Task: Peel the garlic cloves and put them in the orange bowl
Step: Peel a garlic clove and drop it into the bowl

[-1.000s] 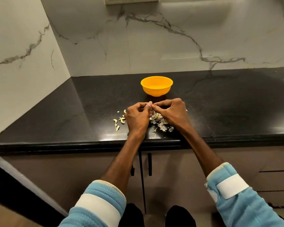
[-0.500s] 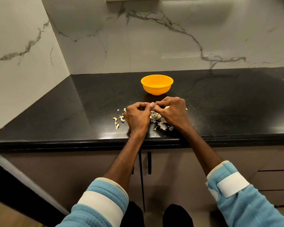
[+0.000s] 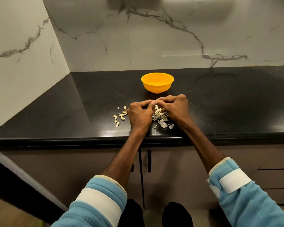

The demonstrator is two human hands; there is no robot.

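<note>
An orange bowl stands on the black counter, just beyond my hands. My left hand and my right hand meet fingertip to fingertip over the counter, both pinching one small garlic clove of which only a pale pinkish bit shows. Under and between the hands lies a heap of papery garlic skins. A few loose garlic cloves lie to the left of my left hand. What the bowl holds cannot be seen.
The black counter runs to the right and ends at a front edge just behind my wrists. Marble walls close the back and the left side. Cabinet doors with dark handles sit below the counter.
Both hands have stayed together on the clove, with only small finger shifts. The view has tipped slightly.
</note>
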